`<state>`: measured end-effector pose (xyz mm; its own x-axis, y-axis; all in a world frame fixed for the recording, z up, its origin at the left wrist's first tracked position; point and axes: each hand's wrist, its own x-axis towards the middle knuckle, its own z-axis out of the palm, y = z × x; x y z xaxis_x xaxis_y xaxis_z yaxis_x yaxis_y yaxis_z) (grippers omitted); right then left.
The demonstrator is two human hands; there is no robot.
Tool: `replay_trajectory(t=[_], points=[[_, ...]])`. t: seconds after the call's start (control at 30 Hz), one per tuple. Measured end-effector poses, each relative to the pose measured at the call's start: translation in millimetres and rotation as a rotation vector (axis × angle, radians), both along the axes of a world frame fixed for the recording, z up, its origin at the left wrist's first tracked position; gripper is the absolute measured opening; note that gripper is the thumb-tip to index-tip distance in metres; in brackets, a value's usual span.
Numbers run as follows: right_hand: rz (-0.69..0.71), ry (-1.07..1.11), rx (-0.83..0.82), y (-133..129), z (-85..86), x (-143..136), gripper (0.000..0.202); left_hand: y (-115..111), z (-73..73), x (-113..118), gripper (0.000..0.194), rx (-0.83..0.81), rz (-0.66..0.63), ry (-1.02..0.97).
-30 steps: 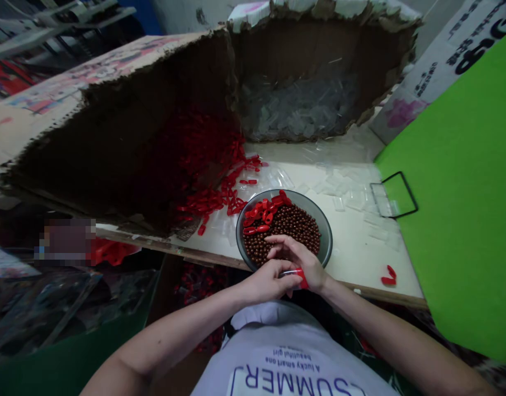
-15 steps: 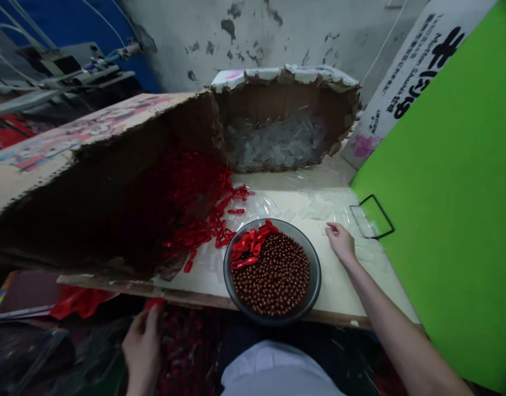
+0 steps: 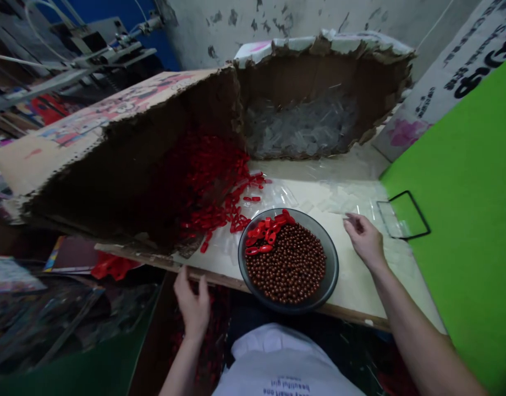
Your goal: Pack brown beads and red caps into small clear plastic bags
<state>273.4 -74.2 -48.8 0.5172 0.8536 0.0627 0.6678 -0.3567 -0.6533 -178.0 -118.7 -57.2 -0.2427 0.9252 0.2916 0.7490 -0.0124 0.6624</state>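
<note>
- Two bare hands at work, well apart, either side of a metal bowl (image 3: 332,258) full of brown beads (image 3: 292,267).
- Right hand (image 3: 365,240) resting on the table (image 3: 356,286), right of the bowl, thumb and forefinger narrowed to a pinch at a clear plastic piece (image 3: 347,218); cannot tell whether actually gripped or only touched.
- More clear plastic pieces (image 3: 339,195) scattered just beyond those fingertips, toward the torn box of clear pieces (image 3: 302,124) at the back; long axis of any single piece too faint to tell.
- Left hand (image 3: 194,304) below the table's front edge, fingers loosely spread, nothing visibly held, dark red clutter beneath it.
- Red clips (image 3: 267,231) heaped on the bowl's far-left rim; larger spill of red clips (image 3: 214,192) pouring from the big torn carton (image 3: 125,148), up and right of the left hand.
- Right hand by far nearer the clear pieces; left hand nearer the red ones, with the table edge between.
- Green board (image 3: 463,181) with a black wire loop (image 3: 405,214) close on the right, hemming in the right hand's reach.
</note>
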Motion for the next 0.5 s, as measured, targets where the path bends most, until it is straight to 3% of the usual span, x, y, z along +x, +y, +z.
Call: replay_trajectory(t=[0.1, 0.2, 0.33, 0.5], points=[[0.468, -0.045, 0.15, -14.0, 23.7, -33.9, 0.032, 6.7, 16.6, 68.4, 0.047, 0.059, -0.225, -0.009], [0.837, -0.173, 0.066, -8.3, 29.7, -58.5, 0.024, 11.8, 27.4, 117.3, 0.045, -0.018, -0.481, 0.022], [0.9, -0.316, -0.047, 12.0, 19.3, -71.3, 0.023, 14.7, 26.5, 135.0, 0.043, -0.067, -0.562, 0.11], [1.073, -0.184, -0.086, 14.4, 1.2, -100.1, 0.023, 16.2, 20.8, 131.5, 0.044, -0.093, -0.554, 0.135]])
